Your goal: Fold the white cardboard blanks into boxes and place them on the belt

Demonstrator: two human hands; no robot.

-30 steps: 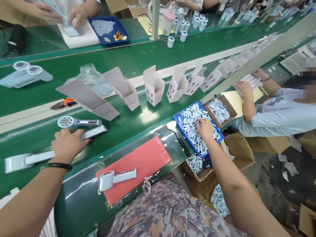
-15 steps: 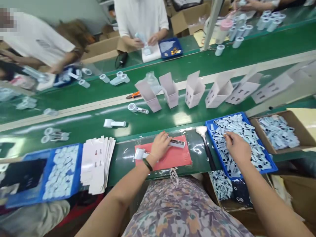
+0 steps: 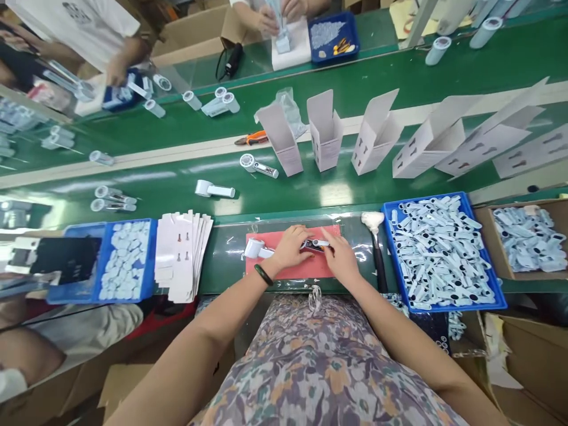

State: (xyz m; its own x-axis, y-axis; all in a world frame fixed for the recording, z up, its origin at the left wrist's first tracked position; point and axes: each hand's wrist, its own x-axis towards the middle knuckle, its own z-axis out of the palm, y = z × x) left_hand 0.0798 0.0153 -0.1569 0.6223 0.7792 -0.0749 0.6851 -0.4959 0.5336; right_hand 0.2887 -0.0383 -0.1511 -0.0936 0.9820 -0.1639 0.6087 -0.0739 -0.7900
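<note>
fingers (image 3: 331,248) of right hand (image 3: 341,260) pinch a small part onto the white round-headed plastic handheld device (image 3: 266,249); left hand (image 3: 288,247) clamps it, so i'd press squarely, pad flat.

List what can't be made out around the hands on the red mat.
- Head view: handle of the white handheld device, covered by left hand.
- Small part under right hand: fingers hide it.
- Pieces in the blue tray: too small to identify.
</note>
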